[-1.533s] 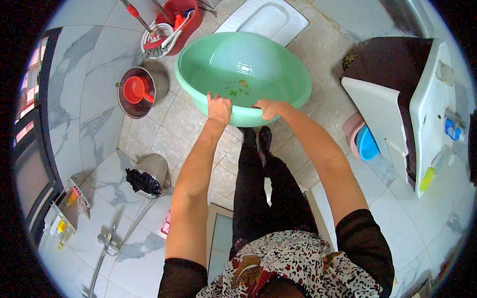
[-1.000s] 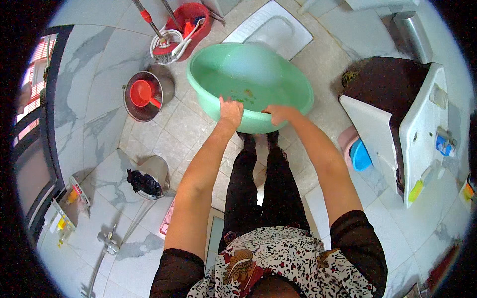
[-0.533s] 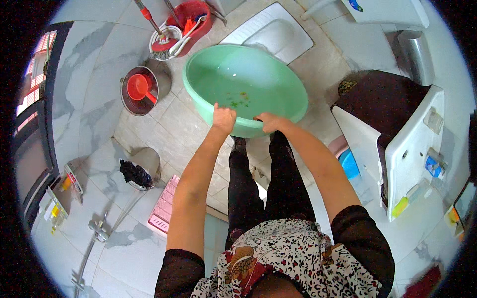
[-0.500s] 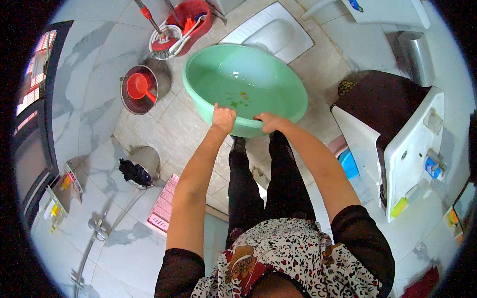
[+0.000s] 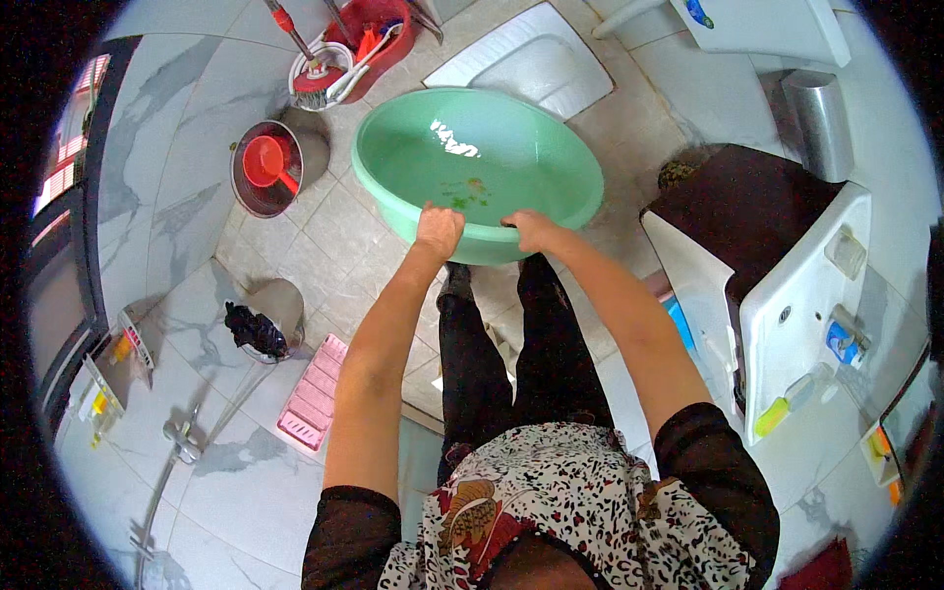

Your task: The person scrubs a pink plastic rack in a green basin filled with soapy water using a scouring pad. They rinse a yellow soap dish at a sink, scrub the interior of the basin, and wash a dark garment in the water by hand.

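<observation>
A large pale green basin, round and wide, sits between my hands and a white squat toilet set in the floor. Light glints off its inside, and a small coloured pattern shows on the bottom. On the near rim, my left hand is closed with the thumb lying over the edge. My right hand grips the same rim a short way to the right. Both arms are stretched forward, and the undersides of the fingers are hidden.
Left of the basin stands a metal bucket with a red dipper. Red mop bucket and mop are at the back. A bin with a black bag and pink rack lie left; a white washbasin stands right.
The basin and both hands have shifted slightly left in the view, as has most of the room. Glints inside the basin have grown and moved. Both hands keep their grip.
</observation>
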A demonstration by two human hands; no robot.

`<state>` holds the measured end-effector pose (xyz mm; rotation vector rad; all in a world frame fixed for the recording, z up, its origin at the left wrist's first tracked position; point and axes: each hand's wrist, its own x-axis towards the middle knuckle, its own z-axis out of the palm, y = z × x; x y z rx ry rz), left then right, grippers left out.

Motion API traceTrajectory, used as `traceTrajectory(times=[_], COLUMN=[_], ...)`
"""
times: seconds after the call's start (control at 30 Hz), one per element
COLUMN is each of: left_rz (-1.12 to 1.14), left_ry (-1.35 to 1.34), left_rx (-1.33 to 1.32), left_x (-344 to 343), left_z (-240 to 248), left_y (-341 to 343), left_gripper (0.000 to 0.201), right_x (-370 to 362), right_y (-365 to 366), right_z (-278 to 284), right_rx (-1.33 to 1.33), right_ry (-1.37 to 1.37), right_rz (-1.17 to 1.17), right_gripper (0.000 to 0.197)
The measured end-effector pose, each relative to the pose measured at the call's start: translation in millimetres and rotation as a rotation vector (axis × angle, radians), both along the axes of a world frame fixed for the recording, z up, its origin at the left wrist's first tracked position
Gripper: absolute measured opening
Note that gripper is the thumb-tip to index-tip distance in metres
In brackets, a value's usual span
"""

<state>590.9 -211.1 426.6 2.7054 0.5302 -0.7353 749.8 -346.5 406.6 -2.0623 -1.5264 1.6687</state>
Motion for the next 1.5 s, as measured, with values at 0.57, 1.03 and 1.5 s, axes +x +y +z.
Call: traceTrajectory(times=[0.57, 1.03, 1.5], left_rz=[0.000, -0.004, 0.054], left_ry=[0.007, 0.078, -0.022], left_rx=[0.052, 0.072, -0.007], left_x=[34.0, 84.8, 136.2], left_z=[10.0, 18.7, 1.4], left_y=[18.0, 50.4, 120.1], left_gripper=[0.012, 0.015, 0.022], right_x=[29.5, 68.9, 143.4], right_y=[19.4, 42.2, 123.8], right_z=[1.4, -6.1, 28.1], right_rx=[0.058, 0.110, -0.028], right_ry=[-0.174, -0.151, -0.088], right_rz=[0.007, -0.019, 0.070], right_gripper=[0.051, 0.043, 0.038])
